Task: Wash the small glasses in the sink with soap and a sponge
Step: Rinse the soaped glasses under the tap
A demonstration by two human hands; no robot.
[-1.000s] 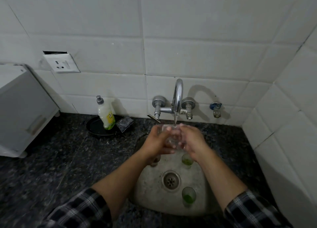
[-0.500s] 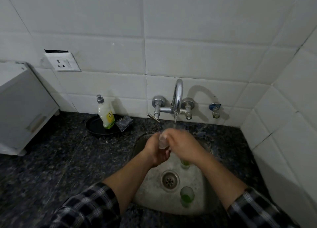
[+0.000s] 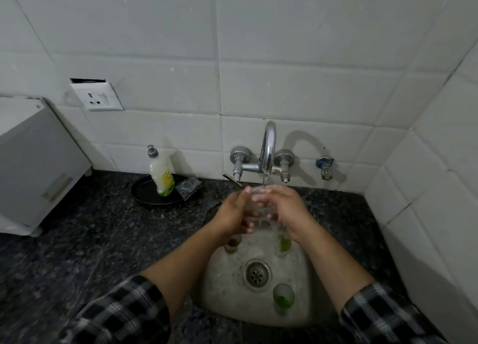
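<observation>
White wall tiles are rising behind the sink, over which the left hand and right hand are both gripping one small glass under the tap; slow turning with a firm hold is likely serving best.

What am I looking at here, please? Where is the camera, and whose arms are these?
There is no machine: a person wears one camera on the head, looking down at their own arms. The left hand and right hand together hold a small clear glass under the running tap. Three more stand in the sink: a near green-bottomed glass, a far green-bottomed glass, a brownish glass. On the dark counter, a soap bottle stands on a black dish, with a sponge at its edge.
</observation>
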